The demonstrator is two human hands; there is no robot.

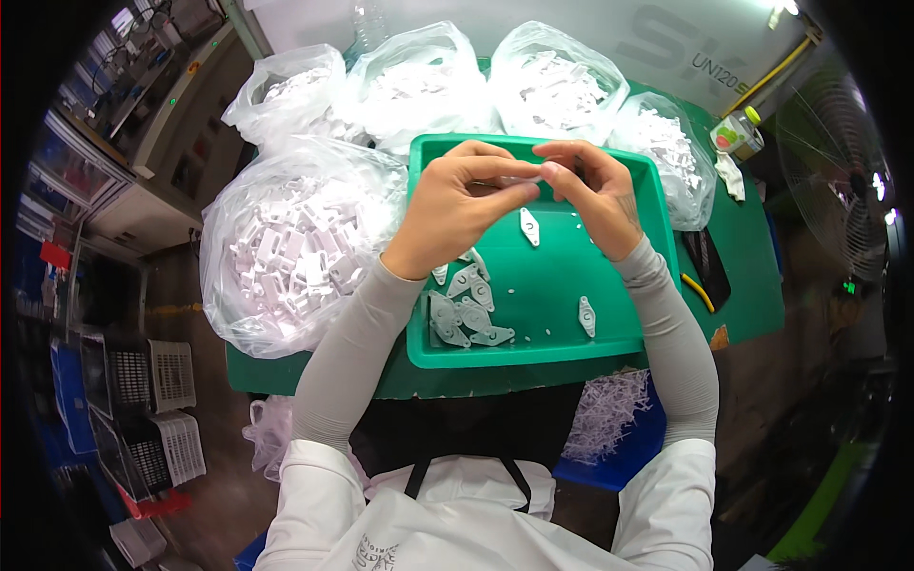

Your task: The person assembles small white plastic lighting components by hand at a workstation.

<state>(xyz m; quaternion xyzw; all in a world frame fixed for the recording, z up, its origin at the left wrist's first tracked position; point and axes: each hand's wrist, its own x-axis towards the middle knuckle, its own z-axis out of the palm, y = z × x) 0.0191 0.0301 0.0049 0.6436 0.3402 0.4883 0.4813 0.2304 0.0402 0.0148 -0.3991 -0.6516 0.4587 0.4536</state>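
Over the far side of a green tray (562, 354), my two hands meet with fingertips close together. My left hand (457, 202) is closed in a pinch on a small white plastic part (521, 181), mostly hidden by the fingers. The thumb and fingers of my right hand (600, 198) close on its other end. Below them in the tray lies a white diamond-shaped plastic piece (529, 227). Another such piece (586, 317) rests near the right front. A loose pile of similar pieces (466, 306) sits in the left front corner, with tiny white bits scattered about.
Clear bags of white plastic parts (303, 262) crowd the left and back of the green table. A bottle with a green cap (733, 131), a yellow-handled tool (698, 293) and a fan (838, 162) are at right. Below stands a blue bin of white scraps (609, 419).
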